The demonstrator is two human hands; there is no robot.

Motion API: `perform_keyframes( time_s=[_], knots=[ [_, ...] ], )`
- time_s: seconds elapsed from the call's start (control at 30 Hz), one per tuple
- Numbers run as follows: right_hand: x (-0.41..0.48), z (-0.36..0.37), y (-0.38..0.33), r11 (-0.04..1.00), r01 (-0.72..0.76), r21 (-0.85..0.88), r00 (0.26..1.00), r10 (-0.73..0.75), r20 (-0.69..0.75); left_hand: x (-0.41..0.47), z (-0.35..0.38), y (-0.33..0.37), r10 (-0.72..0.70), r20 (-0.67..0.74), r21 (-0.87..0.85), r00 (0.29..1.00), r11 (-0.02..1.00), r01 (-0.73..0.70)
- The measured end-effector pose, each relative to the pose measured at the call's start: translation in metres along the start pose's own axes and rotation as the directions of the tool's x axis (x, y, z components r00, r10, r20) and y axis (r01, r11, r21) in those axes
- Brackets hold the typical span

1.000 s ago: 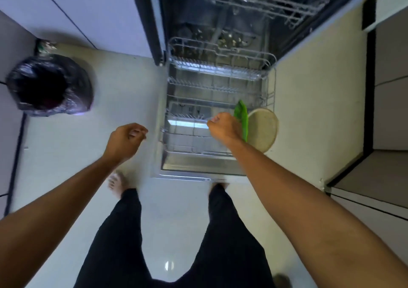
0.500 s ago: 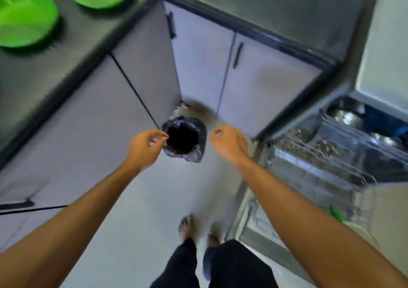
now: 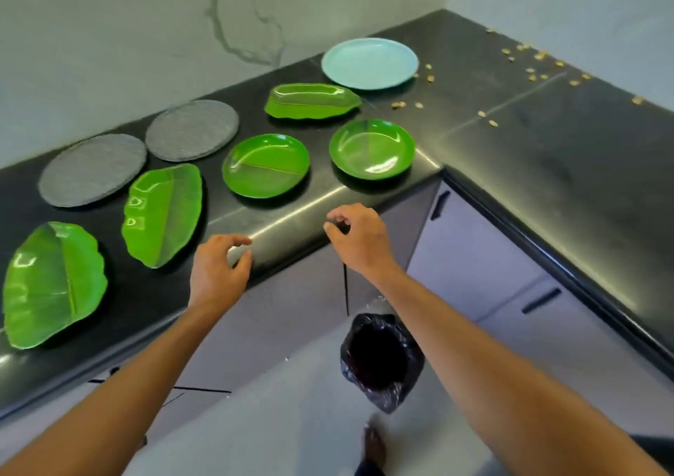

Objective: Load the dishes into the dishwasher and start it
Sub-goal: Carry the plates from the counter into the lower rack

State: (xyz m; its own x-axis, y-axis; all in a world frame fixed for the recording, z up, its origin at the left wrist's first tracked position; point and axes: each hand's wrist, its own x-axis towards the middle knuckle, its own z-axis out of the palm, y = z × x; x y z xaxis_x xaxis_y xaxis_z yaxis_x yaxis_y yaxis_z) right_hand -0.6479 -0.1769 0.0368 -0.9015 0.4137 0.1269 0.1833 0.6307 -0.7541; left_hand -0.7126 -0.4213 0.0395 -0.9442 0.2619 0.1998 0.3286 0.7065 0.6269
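Several dishes lie on the black counter (image 3: pixel 529 140): two round green plates (image 3: pixel 266 164) (image 3: pixel 372 148), three green leaf-shaped plates (image 3: pixel 162 214) (image 3: pixel 51 284) (image 3: pixel 313 101), two grey slate rounds (image 3: pixel 192 129) (image 3: pixel 93 169) and a light blue plate (image 3: pixel 370 62). My left hand (image 3: pixel 219 271) hovers at the counter's front edge, fingers loosely curled, holding nothing. My right hand (image 3: pixel 359 236) hangs just in front of the counter corner, below the right round green plate, fingers loosely curled and empty. The dishwasher is out of view.
A bin lined with a black bag (image 3: pixel 381 360) stands on the floor below my right arm. Grey cabinet doors (image 3: pixel 474 256) run under the L-shaped counter. Yellow crumbs (image 3: pixel 529 70) are scattered on the counter's right part. My foot (image 3: pixel 374 446) shows at the bottom.
My view has swung from the open dishwasher rack to the counter. My right hand let go of the green plate in the rack; both hands now reach empty toward the counter's plates.
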Motion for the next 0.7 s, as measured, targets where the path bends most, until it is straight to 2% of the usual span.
perform_keyframes(
  time_s=[0.1,0.23,0.37,0.47,0.53,0.63,0.7],
  knots=[
    [0.030,0.027,-0.014,0.991,0.133,-0.034,0.987,-0.129,0.095,0.007,-0.010,-0.019,-0.102,-0.044,0.014,0.994,0.995,0.103],
    [0.041,0.060,-0.027,0.972,0.233,0.001,0.949,-0.228,0.217,0.006,-0.013,-0.035,-0.084,-0.031,0.051,0.996,0.995,0.085],
    [0.046,0.093,-0.048,0.947,0.320,-0.025,0.896,-0.294,0.333,0.002,-0.025,-0.052,-0.108,-0.191,0.079,0.976,0.989,0.125],
    [0.049,0.118,-0.079,0.949,0.314,-0.028,0.883,-0.281,0.377,0.002,-0.046,-0.075,-0.175,-0.369,0.068,0.913,0.974,0.214],
    [0.053,0.132,-0.096,0.952,0.302,-0.048,0.902,-0.269,0.337,0.008,-0.059,-0.097,-0.211,-0.438,0.079,0.874,0.959,0.271],
    [0.064,0.146,-0.114,0.969,0.245,-0.041,0.940,-0.227,0.256,0.020,-0.077,-0.124,-0.330,-0.473,0.036,0.817,0.919,0.392],
    [0.075,0.158,-0.127,0.983,0.178,-0.037,0.945,-0.161,0.284,0.033,-0.089,-0.141,-0.403,-0.447,-0.011,0.798,0.895,0.446]
  ],
)
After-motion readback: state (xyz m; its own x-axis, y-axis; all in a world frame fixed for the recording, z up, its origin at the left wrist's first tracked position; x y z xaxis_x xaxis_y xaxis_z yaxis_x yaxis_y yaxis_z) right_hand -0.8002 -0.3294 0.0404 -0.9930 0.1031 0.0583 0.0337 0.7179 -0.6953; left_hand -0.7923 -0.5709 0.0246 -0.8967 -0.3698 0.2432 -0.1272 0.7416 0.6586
